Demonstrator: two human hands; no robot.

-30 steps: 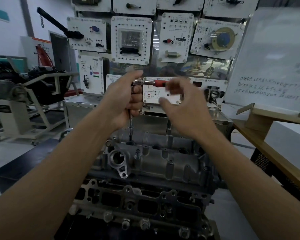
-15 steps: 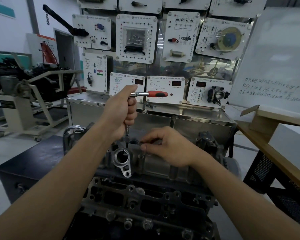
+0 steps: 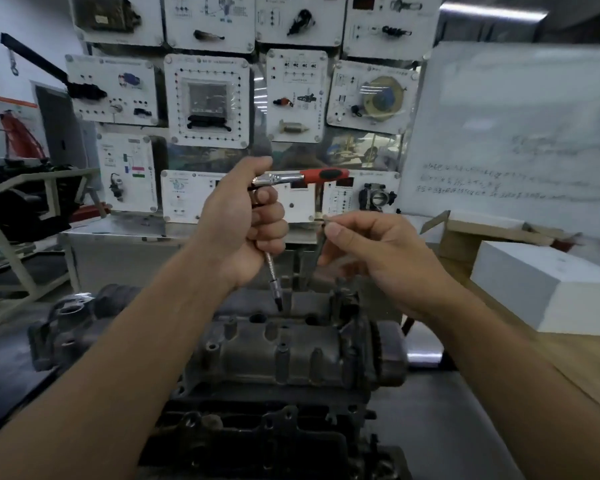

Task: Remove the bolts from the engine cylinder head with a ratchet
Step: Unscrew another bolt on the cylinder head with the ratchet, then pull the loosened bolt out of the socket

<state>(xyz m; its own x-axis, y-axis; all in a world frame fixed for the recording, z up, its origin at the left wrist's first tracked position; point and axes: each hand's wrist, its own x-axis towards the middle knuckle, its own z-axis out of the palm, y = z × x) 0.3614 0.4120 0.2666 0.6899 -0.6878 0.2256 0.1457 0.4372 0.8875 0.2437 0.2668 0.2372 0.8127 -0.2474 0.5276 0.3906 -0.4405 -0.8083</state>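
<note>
Up comes my right hand (image 3: 378,258) off the cylinder head (image 3: 291,355), pinching a blurred long bolt (image 3: 322,242) beside my left hand (image 3: 243,230), which clamps the ratchet (image 3: 323,175) extension just above the head. One bolt's out, I reckon; how many remain below, I can't tell.
</note>
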